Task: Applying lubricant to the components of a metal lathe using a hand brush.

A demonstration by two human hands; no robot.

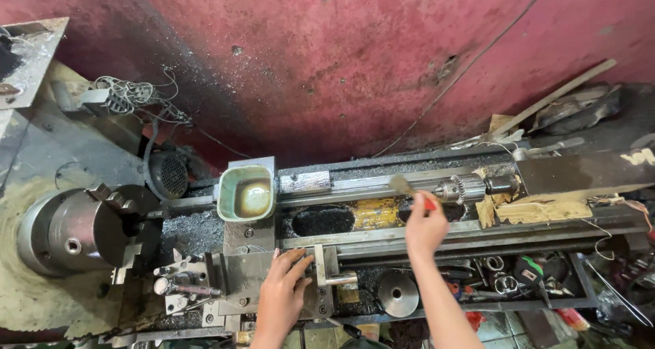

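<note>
Lighting: even, moderately bright daylight-like illumination from above and front — no hard-edged shadows. Wall (355, 55): red, lit unevenly, darker grey staining at upper left. Glare: soft highlights on the chuck (75, 229), the green tray (247, 192) and the drill chuck (458, 188). Shadow: deep in the lathe bed (327, 219) recesses and lower right corner. Focus: centre sharp; slight motion blur on the brush (402, 185) held by the right hand (426, 229). Distortion: wide-angle bowing — bed and wall curve toward the edges.
</note>
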